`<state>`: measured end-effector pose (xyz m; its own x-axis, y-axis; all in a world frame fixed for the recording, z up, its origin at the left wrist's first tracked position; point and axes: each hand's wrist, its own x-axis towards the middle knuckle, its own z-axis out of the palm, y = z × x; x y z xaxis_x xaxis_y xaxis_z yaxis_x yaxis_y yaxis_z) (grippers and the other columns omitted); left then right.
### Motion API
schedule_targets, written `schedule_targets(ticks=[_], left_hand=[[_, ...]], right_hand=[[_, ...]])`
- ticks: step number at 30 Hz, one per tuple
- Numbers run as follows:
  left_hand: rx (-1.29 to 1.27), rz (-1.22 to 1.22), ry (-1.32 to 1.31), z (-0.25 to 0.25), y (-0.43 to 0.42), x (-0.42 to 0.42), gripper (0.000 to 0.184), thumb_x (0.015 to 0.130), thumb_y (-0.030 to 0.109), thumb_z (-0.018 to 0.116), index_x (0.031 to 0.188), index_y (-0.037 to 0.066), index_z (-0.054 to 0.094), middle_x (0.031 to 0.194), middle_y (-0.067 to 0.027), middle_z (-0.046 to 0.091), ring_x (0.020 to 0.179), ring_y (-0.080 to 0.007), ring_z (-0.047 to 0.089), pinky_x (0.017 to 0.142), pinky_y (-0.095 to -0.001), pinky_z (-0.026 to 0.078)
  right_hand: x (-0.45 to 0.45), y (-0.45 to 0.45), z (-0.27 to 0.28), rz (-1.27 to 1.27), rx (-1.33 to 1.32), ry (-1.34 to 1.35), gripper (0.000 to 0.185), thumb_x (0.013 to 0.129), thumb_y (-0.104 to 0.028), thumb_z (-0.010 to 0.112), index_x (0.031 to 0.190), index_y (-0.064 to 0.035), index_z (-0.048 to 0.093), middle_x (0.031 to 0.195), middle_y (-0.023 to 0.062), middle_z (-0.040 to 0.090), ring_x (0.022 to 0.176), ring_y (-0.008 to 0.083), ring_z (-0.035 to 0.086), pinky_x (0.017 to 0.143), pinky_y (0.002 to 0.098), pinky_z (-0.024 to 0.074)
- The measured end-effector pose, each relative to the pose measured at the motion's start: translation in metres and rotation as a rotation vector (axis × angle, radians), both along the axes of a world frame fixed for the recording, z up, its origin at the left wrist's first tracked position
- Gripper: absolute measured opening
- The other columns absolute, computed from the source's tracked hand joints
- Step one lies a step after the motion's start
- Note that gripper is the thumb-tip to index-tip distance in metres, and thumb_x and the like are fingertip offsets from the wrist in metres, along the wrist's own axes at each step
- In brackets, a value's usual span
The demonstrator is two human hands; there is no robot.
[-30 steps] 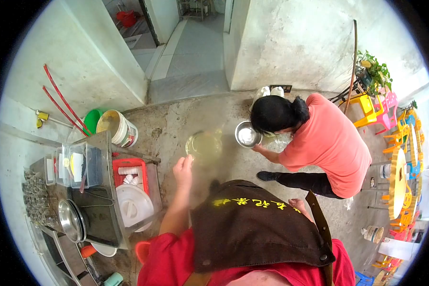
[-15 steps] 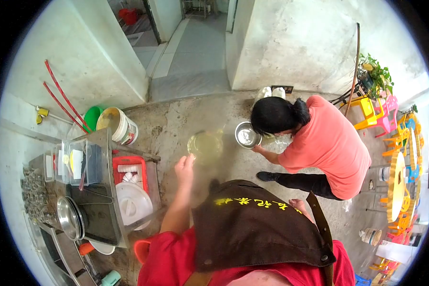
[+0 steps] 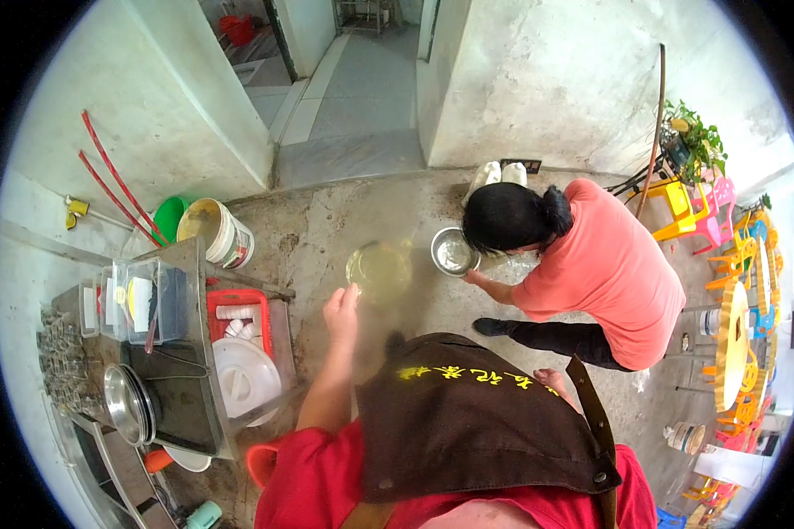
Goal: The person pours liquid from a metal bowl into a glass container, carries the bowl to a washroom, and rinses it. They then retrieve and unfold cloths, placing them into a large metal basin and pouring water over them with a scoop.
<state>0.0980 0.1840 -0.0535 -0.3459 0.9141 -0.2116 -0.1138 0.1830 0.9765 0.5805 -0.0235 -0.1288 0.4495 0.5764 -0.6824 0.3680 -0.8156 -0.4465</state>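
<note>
On a clock face laid over the head view, a faint, see-through round shape [image 3: 378, 271] with a yellowish cast sits at the centre, above the concrete floor [image 3: 313, 238]; it is too blurred to say what it is. The person's left hand [image 3: 340, 310] is just off the centre towards 8 o'clock, its fingers curled close together, with the fingertips at the shape's 7 to 8 o'clock edge; whether they clamp that edge, I cannot tell. The right hand [image 3: 551, 381] lies towards 4 o'clock, partly hidden behind the brown apron [image 3: 485, 428] with yellow lettering, so the state of its fingers cannot be told. At 3 o'clock a co-worker in a coral shirt [image 3: 604, 282] bends low, one hand at the 4 to 5 o'clock rim of a metal bowl [image 3: 454, 251], which is near the see-through shape but apart from it. Out at 9 o'clock stand a white bucket [image 3: 236, 245] and, on a grey worktop [image 3: 201, 317], a clear plastic box [image 3: 172, 309]. A red basket [image 3: 268, 322] lies between 8 and 9 o'clock, a white lid [image 3: 247, 375] and metal basins [image 3: 123, 406] at 8, and a leafy plant [image 3: 701, 141] at 2.
</note>
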Motion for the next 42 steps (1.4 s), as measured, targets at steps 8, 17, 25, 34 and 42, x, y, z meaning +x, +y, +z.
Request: schedule_targets(ticks=[8, 17, 25, 34, 42], left_hand=[[-0.067, -0.03, 0.105, 0.009, -0.001, 0.001, 0.032, 0.084, 0.021, 0.057, 0.058, 0.008, 0.043, 0.058, 0.0073, 0.038, 0.054, -0.0034, 0.032, 0.048, -0.0221, 0.025], [-0.005, -0.003, -0.007, -0.005, 0.0, -0.001, 0.032, 0.083, 0.02, 0.057, 0.057, 0.008, 0.043, 0.057, 0.0077, 0.036, 0.053, -0.0039, 0.031, 0.047, -0.0224, 0.024], [-0.011, -0.01, 0.087, 0.004, -0.001, -0.001, 0.033, 0.083, 0.021, 0.057, 0.056, 0.007, 0.043, 0.056, 0.0067, 0.037, 0.053, -0.0043, 0.032, 0.047, -0.0231, 0.025], [0.017, 0.004, 0.06, 0.01, -0.001, 0.002, 0.034, 0.083, 0.02, 0.058, 0.056, 0.009, 0.042, 0.055, 0.0073, 0.036, 0.052, -0.0033, 0.03, 0.046, -0.0222, 0.023], [0.028, 0.001, 0.049, 0.008, -0.001, 0.004, 0.034, 0.083, 0.02, 0.058, 0.056, 0.01, 0.04, 0.056, 0.0078, 0.034, 0.052, -0.0032, 0.029, 0.046, -0.0221, 0.022]], right_hand=[[0.001, 0.004, 0.0, 0.009, -0.001, 0.0, 0.03, 0.077, -0.03, 0.06, 0.083, -0.0002, 0.06, 0.071, 0.0035, 0.059, 0.063, 0.0124, 0.055, 0.06, 0.0275, 0.0451], [0.0, 0.003, 0.002, 0.007, -0.002, 0.003, 0.03, 0.077, -0.029, 0.059, 0.085, 0.0001, 0.059, 0.073, 0.0042, 0.059, 0.064, 0.0134, 0.056, 0.061, 0.028, 0.0453], [0.0, 0.003, 0.003, 0.007, -0.001, 0.008, 0.03, 0.078, -0.028, 0.059, 0.087, 0.0005, 0.059, 0.074, 0.0048, 0.059, 0.065, 0.0142, 0.057, 0.062, 0.0284, 0.0455], [-0.002, 0.001, 0.004, 0.005, -0.002, 0.015, 0.03, 0.079, -0.027, 0.058, 0.09, 0.0008, 0.059, 0.076, 0.0055, 0.06, 0.066, 0.0151, 0.057, 0.063, 0.0288, 0.0458], [-0.003, 0.0, 0.005, 0.0, -0.005, 0.021, 0.03, 0.079, -0.026, 0.058, 0.092, 0.0012, 0.059, 0.078, 0.0062, 0.06, 0.067, 0.0159, 0.058, 0.064, 0.0293, 0.046]])
